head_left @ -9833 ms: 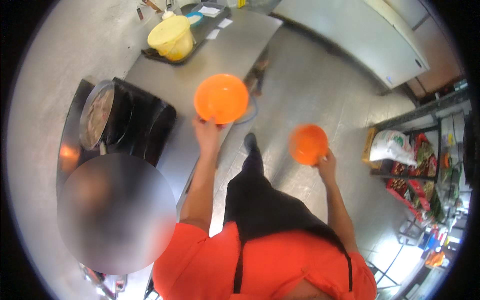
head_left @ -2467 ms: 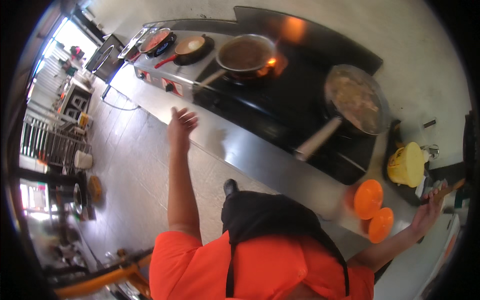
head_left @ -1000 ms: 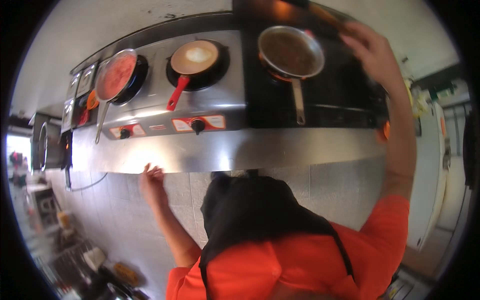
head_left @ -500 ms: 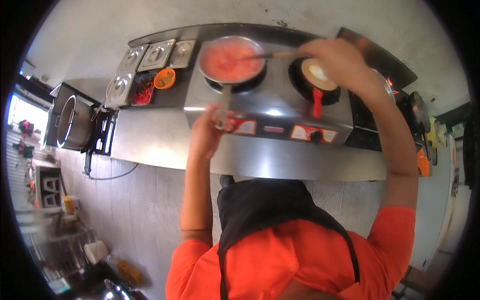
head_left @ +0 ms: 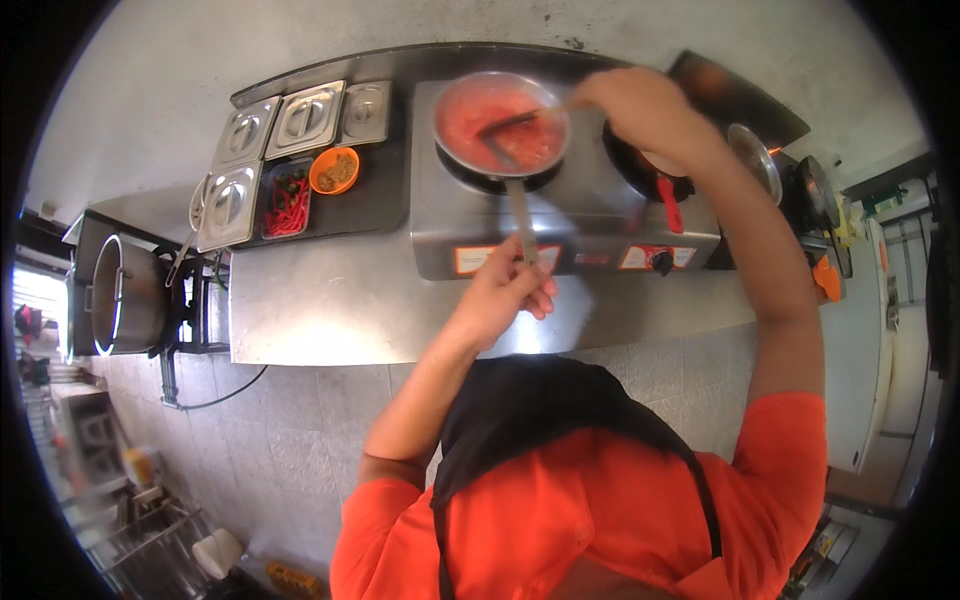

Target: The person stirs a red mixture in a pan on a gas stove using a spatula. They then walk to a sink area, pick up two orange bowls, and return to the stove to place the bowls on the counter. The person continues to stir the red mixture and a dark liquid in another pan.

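While the pan point(head_left: 470, 163) sits on the left burner point(head_left: 462, 178) of the steel stove point(head_left: 435, 230), red sauce point(head_left: 462, 112) covers its base. A spatula point(head_left: 508, 122) dips its dark blade into the sauce. The right hand point(head_left: 632, 105), slightly blurred, is closed around the spatula's upper end, above and right of the pan. The left hand point(head_left: 503, 292) has its fingers loosely curled around the end of the pan's handle point(head_left: 519, 212), which points toward the person.

Right of the pan, a red-handled pan point(head_left: 670, 203) lies partly hidden beneath the right forearm. To the left, a dark tray point(head_left: 380, 190) carries an orange bowl point(head_left: 334, 189) of brownish food, a box of red chillies point(head_left: 289, 212) and lidded steel tins point(head_left: 304, 120). Farther left, near the counter point(head_left: 320, 310), stands a tall pot point(head_left: 138, 300).
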`<state>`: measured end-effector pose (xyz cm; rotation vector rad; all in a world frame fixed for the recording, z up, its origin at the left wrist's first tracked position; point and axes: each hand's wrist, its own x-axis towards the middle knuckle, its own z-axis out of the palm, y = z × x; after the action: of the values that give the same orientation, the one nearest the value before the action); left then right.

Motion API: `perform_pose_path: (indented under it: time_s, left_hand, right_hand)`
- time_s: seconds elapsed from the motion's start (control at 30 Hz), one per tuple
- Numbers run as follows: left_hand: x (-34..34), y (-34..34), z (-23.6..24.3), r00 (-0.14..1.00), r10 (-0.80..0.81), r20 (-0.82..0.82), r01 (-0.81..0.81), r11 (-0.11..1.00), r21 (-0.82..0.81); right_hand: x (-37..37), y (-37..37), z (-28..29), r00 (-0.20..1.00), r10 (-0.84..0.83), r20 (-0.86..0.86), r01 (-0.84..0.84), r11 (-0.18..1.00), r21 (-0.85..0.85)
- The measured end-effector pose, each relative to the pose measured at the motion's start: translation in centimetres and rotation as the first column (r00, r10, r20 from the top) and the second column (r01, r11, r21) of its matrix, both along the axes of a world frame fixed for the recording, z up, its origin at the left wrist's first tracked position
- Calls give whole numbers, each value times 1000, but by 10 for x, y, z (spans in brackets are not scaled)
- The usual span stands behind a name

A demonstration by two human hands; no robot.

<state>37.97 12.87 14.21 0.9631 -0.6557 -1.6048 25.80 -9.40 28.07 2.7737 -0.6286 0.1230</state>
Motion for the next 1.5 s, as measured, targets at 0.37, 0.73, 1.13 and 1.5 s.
perform_pose_path:
  time_s: [0.37, 0.73, 1.13, 1.5]
  left_hand:
    - [-20, 1, -3, 991, 135, 8, -134, 990, -33]
    - [-6, -6, -6, 978, 151, 141, -155, 988, 13]
    - [-27, -5, -4, 986, 137, 98, -134, 990, -38]
    - [-25, -1, -11, 991, 137, 0, -137, 990, -35]
  right_hand:
    - [-9, -43, -18, 984, 6, -177, -69, 933, -354]
    - [10, -51, 31, 997, 58, -59, -67, 985, -161]
    - [29, 34, -35, 994, 46, -103, -28, 986, 167]
    - [5, 17, 10, 959, -88, -270, 108, 992, 60]
